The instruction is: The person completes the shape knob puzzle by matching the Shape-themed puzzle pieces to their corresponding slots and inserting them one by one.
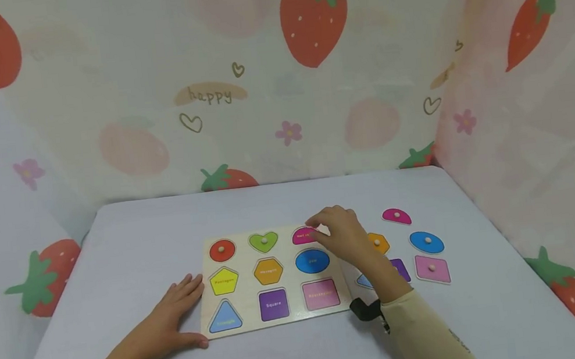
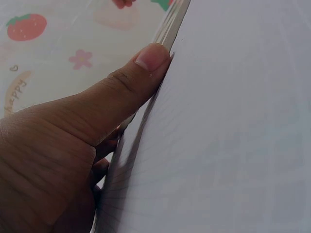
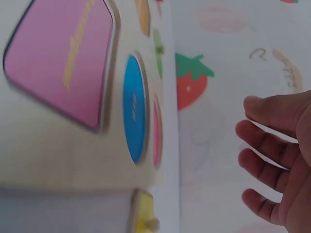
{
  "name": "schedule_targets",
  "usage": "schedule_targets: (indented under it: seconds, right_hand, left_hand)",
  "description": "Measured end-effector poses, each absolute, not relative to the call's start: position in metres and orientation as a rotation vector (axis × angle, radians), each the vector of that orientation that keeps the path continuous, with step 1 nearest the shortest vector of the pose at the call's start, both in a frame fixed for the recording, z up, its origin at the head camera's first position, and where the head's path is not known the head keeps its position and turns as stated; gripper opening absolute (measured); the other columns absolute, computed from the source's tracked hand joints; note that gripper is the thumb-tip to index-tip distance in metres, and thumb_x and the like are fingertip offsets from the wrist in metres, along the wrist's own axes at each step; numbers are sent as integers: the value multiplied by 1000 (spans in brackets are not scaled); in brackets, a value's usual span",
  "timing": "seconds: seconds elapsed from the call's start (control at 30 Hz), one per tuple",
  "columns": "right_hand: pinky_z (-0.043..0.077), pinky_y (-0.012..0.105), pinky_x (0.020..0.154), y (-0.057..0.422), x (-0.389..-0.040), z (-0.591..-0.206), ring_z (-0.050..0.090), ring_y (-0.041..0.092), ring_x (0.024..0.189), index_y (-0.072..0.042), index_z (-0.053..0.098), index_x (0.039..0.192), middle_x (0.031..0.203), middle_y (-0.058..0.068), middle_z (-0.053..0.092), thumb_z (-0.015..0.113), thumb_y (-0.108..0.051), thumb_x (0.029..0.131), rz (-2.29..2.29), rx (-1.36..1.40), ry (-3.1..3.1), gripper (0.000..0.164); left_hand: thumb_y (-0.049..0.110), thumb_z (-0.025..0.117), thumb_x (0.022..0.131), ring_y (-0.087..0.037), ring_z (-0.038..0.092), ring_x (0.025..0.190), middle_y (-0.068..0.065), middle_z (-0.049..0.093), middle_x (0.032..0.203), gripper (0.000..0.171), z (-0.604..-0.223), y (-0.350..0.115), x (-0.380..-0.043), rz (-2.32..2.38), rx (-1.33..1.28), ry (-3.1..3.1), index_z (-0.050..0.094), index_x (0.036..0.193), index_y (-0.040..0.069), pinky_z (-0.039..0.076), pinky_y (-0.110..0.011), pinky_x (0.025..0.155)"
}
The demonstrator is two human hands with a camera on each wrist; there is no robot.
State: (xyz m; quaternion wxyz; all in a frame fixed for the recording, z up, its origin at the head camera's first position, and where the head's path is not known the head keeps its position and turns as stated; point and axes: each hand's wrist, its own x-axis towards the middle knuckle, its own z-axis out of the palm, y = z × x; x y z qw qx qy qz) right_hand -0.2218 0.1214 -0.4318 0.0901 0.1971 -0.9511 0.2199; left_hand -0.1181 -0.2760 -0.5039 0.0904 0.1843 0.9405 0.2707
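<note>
A wooden shape puzzle board (image 1: 247, 324) lies flat on the table. Its red circle (image 1: 217, 257) and green heart (image 1: 257, 240) carry knobs, while the other shapes show printed words and no knobs. My left hand (image 1: 167, 318) rests at the board's left edge, fingers extended; in the left wrist view the thumb (image 2: 121, 87) touches that edge. Over the board's upper right corner is my right hand (image 1: 343, 235), its fingertips beside the magenta half-circle recess (image 1: 302, 236). In the right wrist view the right hand's fingers (image 3: 265, 141) are loosely bent, with nothing between them.
Right of the board lie loose knobbed pieces: a magenta half circle (image 1: 395, 216), blue oval (image 1: 425, 242), pink rectangle (image 1: 428, 264), orange hexagon (image 1: 383, 245), purple square (image 1: 402, 270) and light blue triangle (image 1: 364, 281). A yellow piece (image 3: 145, 211) shows in the right wrist view. Strawberry-print cloth (image 1: 259, 106) surrounds the table.
</note>
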Motion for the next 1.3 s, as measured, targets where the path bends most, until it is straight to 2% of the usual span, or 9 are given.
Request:
schedule_targets:
  seconds: [0.23, 0.43, 0.57, 0.83, 1.03, 1.3]
  right_hand:
    - [44, 58, 107, 152, -227, -426, 61, 25, 116, -19, 76, 119, 111, 1, 75, 77, -22, 93, 697, 644, -2820, 27]
    - [46, 56, 106, 173, -235, -418, 59, 27, 118, -17, 76, 119, 113, 2, 75, 77, -20, 94, 733, 669, -2789, 25]
    - [45, 57, 105, 194, -241, -416, 58, 31, 119, -14, 75, 120, 118, 6, 74, 76, -19, 95, 767, 585, -2748, 26]
    - [44, 60, 90, 253, -257, -430, 58, 39, 108, -8, 73, 123, 111, 14, 74, 74, -21, 96, 590, 310, -2727, 30]
    - [39, 62, 93, 287, -265, -451, 54, 40, 107, -8, 70, 127, 111, 16, 70, 69, -23, 99, 661, 77, -2745, 32]
    - [39, 63, 94, 306, -268, -471, 55, 41, 109, -3, 68, 130, 114, 20, 70, 65, -24, 101, 726, -103, -2867, 35]
  left_hand:
    - [73, 83, 62, -33, 13, 159, -4, 29, 169, 124, -504, -276, -118, 792, 550, 2801, 39, 158, 9, 5, -47, 130]
    - [73, 83, 60, -34, 12, 159, -4, 28, 169, 125, -506, -276, -118, 786, 523, 2806, 39, 158, 9, 10, -57, 128]
    - [73, 84, 60, -34, 12, 159, -3, 28, 169, 125, -507, -276, -117, 784, 511, 2804, 39, 158, 10, 11, -59, 127]
    - [73, 83, 61, -33, 12, 159, -3, 28, 169, 124, -503, -274, -118, 784, 523, 2800, 38, 159, 11, 8, -54, 129]
    - [72, 84, 61, -34, 12, 159, -5, 28, 169, 124, -500, -276, -119, 790, 533, 2794, 39, 158, 9, 5, -49, 130]
    - [72, 84, 61, -33, 11, 159, -3, 27, 170, 124, -503, -275, -118, 803, 535, 2789, 38, 159, 10, -2, -37, 130]
